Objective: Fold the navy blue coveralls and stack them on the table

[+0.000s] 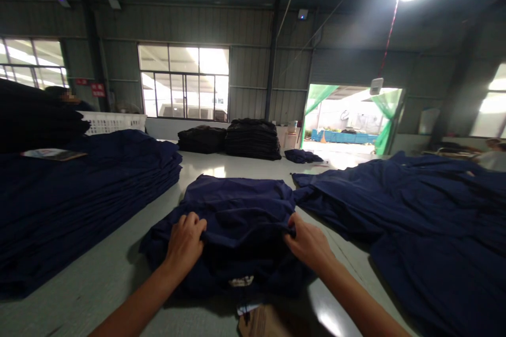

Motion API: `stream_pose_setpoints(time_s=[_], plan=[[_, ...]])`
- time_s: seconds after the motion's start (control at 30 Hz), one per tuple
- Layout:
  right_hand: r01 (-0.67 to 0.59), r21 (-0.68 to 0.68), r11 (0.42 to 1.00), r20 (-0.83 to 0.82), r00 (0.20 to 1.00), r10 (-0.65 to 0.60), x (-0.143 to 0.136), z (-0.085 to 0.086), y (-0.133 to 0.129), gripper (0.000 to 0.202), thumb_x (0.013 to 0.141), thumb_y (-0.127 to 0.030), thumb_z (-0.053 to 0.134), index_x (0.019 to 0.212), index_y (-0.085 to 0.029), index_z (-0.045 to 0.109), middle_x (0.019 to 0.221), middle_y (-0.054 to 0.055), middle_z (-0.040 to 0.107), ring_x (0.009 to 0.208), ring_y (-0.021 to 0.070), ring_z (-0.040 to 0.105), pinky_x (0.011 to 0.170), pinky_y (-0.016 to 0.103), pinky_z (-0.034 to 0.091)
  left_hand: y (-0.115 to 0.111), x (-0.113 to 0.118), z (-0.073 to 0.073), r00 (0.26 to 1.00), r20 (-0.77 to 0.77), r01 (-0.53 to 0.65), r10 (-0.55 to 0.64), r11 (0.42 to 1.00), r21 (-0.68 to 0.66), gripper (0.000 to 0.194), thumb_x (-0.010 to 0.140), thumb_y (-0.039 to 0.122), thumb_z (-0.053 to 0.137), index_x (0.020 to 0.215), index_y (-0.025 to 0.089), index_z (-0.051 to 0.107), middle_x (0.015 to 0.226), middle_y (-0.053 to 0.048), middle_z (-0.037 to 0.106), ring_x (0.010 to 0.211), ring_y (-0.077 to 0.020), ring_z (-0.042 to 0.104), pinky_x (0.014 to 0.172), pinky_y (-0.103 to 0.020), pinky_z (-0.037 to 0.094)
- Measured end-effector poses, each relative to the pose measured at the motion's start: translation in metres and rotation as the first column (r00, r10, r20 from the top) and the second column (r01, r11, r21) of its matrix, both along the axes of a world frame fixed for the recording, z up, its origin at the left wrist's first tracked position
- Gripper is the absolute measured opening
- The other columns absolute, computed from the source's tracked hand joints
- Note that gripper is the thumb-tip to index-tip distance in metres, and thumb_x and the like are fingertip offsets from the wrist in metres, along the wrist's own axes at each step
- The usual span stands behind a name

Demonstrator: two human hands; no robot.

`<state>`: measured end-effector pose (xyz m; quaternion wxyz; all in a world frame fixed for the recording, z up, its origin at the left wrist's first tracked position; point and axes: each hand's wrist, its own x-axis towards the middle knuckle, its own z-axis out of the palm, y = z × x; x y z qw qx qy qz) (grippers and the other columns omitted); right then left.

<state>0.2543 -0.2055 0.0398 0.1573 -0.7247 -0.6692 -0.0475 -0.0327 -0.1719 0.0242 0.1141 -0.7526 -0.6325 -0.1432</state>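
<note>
Navy in colour, the garment (241,195) lay on the pale table (98,274) directly before the person, between a layered stack (130,179) on the left and loose cloth (411,195) on the right, placed apart perhaps to leave both arms room. The left hand (185,242) had its fingers curled closed over one side of a raised fold, its thumb hidden; the right hand (310,242) pinched the opposite side between thumb and fingers. Such a wide hold likely spread the fold evenly, though its middle sagged. A whitish label (242,280) and brown tag (256,321) showed nearer the person, untouched by either hand.
</note>
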Motion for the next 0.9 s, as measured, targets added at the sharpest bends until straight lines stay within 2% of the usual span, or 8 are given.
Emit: stream_pose_setpoints(time_s=[0.1,0.17,0.23,0.33,0.53,0.7,0.8,0.9], plan=[[0.039,-0.228,0.973,0.094,0.995,-0.018,0.003,0.003,-0.003,0.02,0.075,-0.022,0.047,0.089,-0.019,0.061,0.09,0.012,0.067,0.084,0.0293,0.062,0.063,0.033,0.037,-0.003,-0.002,0.009,0.994,0.074,-0.069,0.076,0.993,-0.096,0.018,0.077,0.017,0.042,0.088,0.021,0.055,0.09,-0.006,0.063,0.085,-0.0225,0.058,0.073,-0.033,0.04],[0.066,-0.271,0.96,0.086,0.995,-0.044,0.004,0.004,-0.003,0.03,0.074,-0.012,0.042,0.094,-0.019,0.063,0.094,0.012,0.067,0.087,0.0283,0.062,0.064,0.033,0.039,-0.004,-0.005,0.015,0.978,0.144,-0.118,0.151,0.97,-0.213,0.017,0.08,0.023,0.039,0.089,0.021,0.053,0.082,-0.007,0.064,0.078,-0.0247,0.061,0.066,-0.034,0.041],[0.02,-0.079,0.997,0.037,0.999,-0.017,0.003,0.006,-0.001,0.047,0.073,-0.004,0.037,0.112,-0.021,0.057,0.1,0.01,0.066,0.095,0.0248,0.059,0.072,0.033,0.041,-0.004,-0.009,0.019,0.964,0.233,-0.095,0.13,0.983,-0.158,0.022,0.08,0.022,0.037,0.097,0.021,0.051,0.089,-0.008,0.065,0.083,-0.0254,0.062,0.068,-0.035,0.043],[-0.109,0.231,0.967,0.057,0.994,0.098,0.002,0.003,0.002,0.061,0.07,-0.001,0.038,0.128,-0.02,0.044,0.114,0.01,0.059,0.107,0.0224,0.051,0.087,0.032,0.038,-0.004,-0.011,0.021,0.966,0.259,-0.003,-0.007,0.999,0.038,0.036,0.078,0.018,0.038,0.114,0.019,0.044,0.107,-0.01,0.06,0.1,-0.0229,0.058,0.079,-0.033,0.043],[-0.149,-0.179,0.973,0.028,0.987,0.156,0.016,-0.012,0.001,0.048,0.063,0.003,0.04,0.106,-0.015,0.053,0.104,0.01,0.059,0.096,0.0189,0.055,0.078,0.027,0.038,-0.009,-0.009,0.016,0.999,-0.04,-0.01,-0.001,0.962,-0.273,0.028,0.072,0.015,0.042,0.095,0.02,0.056,0.108,-0.01,0.06,0.102,-0.0258,0.057,0.078,-0.035,0.045],[-0.192,-0.246,0.95,0.049,0.976,0.21,0.02,-0.01,-0.003,0.038,0.062,0.003,0.038,0.089,-0.018,0.054,0.093,0.006,0.06,0.089,0.0167,0.054,0.073,0.025,0.035,-0.019,-0.014,0.024,0.994,-0.112,-0.06,0.004,0.86,-0.506,0.047,0.065,0.019,0.053,0.112,0.015,0.049,0.111,-0.014,0.063,0.104,-0.0288,0.059,0.086,-0.04,0.044],[-0.282,-0.198,0.939,0.058,0.953,0.299,0.018,-0.006,-0.004,0.038,0.059,0.002,0.04,0.087,-0.018,0.055,0.092,0.005,0.058,0.085,0.0148,0.053,0.072,0.023,0.035,-0.026,-0.01,0.034,0.991,-0.12,-0.014,-0.054,0.863,-0.505,0.063,0.06,0.015,0.056,0.121,0.014,0.042,0.116,-0.015,0.059,0.108,-0.0286,0.055,0.09,-0.04,0.042],[-0.387,-0.191,0.902,0.034,0.916,0.4,0.019,-0.002,-0.003,0.03,0.058,-0.003,0.045,0.079,-0.02,0.059,0.087,0.002,0.059,0.078,0.0133,0.053,0.067,0.022,0.034,-0.031,-0.006,0.039,0.981,-0.146,0.073,-0.126,0.943,-0.324,0.054,0.062,0.008,0.049,0.115,0.016,0.046,0.117,-0.011,0.054,0.11,-0.026,0.051,0.088,-0.038,0.042]])
